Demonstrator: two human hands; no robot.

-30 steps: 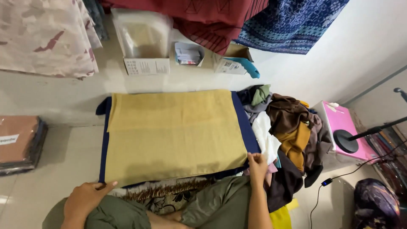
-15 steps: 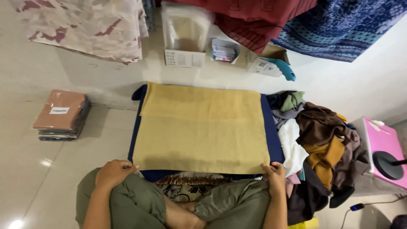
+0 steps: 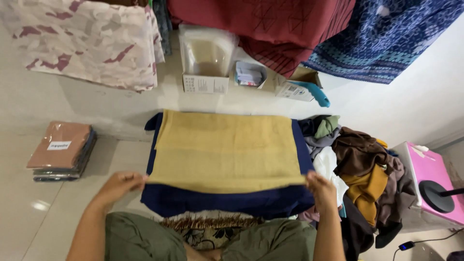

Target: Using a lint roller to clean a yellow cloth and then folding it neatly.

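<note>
The mustard-yellow cloth (image 3: 227, 150) lies spread on a dark blue cloth (image 3: 227, 202) on the floor, and its near edge is now lifted and drawn away from the person, uncovering the blue strip. The left hand (image 3: 118, 184) and the right hand (image 3: 320, 188) each pinch one near corner, so a fold seems begun.

Folded cloth (image 3: 227, 150) mustard yellow; mat (image 3: 232, 203) beneath navy; hanging fabric (image 3: 386, 38) blue patterned; another (image 3: 261, 24) maroon, line-patterned; box (image 3: 430, 179) pink.

yellow cloth (image 3: 227, 150): matt, coarse weave | navy cloth (image 3: 227, 203): smooth, matt | floor (image 3: 29, 227): glossy tile | packets (image 3: 60, 150): shiny plastic wrap
</note>
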